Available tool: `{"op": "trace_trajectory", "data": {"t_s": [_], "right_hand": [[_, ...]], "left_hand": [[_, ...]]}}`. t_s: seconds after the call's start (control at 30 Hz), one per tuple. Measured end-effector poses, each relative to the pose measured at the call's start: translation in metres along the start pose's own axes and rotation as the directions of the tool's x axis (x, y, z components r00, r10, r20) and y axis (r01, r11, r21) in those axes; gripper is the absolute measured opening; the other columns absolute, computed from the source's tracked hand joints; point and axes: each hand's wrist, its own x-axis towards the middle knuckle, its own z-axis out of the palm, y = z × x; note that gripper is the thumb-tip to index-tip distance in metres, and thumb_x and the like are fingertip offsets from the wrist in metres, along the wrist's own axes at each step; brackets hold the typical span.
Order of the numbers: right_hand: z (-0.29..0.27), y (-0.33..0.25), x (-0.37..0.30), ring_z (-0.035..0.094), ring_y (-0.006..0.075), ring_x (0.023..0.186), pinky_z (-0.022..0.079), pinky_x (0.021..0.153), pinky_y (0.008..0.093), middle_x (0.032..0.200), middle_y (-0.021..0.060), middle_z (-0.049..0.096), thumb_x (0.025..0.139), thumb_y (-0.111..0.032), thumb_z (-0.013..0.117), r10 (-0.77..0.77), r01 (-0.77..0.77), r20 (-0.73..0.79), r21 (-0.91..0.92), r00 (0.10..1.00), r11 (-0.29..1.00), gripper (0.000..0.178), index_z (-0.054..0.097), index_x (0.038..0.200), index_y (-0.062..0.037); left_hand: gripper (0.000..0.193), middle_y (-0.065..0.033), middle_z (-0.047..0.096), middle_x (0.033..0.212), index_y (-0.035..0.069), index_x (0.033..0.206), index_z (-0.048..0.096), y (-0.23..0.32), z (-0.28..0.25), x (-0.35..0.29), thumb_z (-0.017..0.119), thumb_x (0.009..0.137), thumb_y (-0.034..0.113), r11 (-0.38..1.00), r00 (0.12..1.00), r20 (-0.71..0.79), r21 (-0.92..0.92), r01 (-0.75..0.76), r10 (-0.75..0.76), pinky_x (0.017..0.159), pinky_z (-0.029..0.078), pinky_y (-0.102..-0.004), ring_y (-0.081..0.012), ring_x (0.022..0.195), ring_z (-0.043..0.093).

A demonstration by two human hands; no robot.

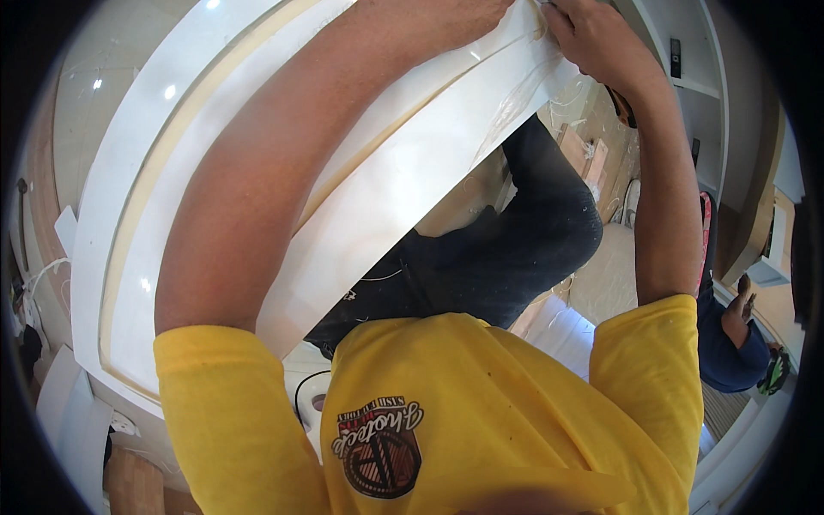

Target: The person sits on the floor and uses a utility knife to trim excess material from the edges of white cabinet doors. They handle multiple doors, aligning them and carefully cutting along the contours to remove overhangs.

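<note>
A long white panel (378, 249) lies slanted across in front of me, with tan strips along it and a curved outer edge. Wrinkled clear plastic film (515, 99) clings to its surface near the far right end. At the top of the head view, my left hand (489, 12) is closed at the panel's far end, partly cut off by the picture's edge. Close beside it, my right hand (592, 39) has its fingers pinched together at the panel's corner. What either hand grips is too small or hidden to make out.
My bent leg in dark trousers (515, 232) is below the panel's near edge. Wood offcuts (586, 154) and stringy scraps lie on the floor to the right. A white shelf unit (695, 86) stands at far right. Another person in dark blue (730, 352) is at the right edge.
</note>
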Motion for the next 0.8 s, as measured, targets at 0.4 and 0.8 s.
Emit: {"op": "trace_trajectory", "data": {"t_s": [0.4, 0.8], "right_hand": [[0.003, 0.008, 0.001, 0.067, 0.0490, 0.087, 0.051, 0.077, 0.0531, 0.087, 0.0316, 0.067, 0.098, -0.019, 0.055, -0.095, 0.097, -0.051, 0.046, 0.994, 0.994, 0.028, 0.068, 0.090, 0.0048], [0.004, 0.011, 0.012, 0.067, 0.0484, 0.097, 0.052, 0.088, 0.0535, 0.095, 0.0308, 0.070, 0.098, -0.020, 0.053, -0.058, 0.067, 0.083, -0.107, 0.995, 0.992, 0.029, 0.069, 0.094, 0.0048]], "left_hand": [[0.027, -0.0120, 0.068, 0.117, 0.005, 0.106, 0.076, -0.002, 0.002, 0.001, 0.052, 0.094, 0.009, 1.000, 1.000, -0.012, 0.000, 0.004, -0.004, 0.107, 0.038, -0.0578, -0.0314, 0.119, 0.060], [0.025, -0.0109, 0.068, 0.116, 0.007, 0.104, 0.077, -0.003, 0.003, -0.002, 0.056, 0.091, 0.010, 0.999, 0.998, -0.063, 0.049, -0.011, 0.014, 0.105, 0.041, -0.0554, -0.0306, 0.118, 0.061]]}}
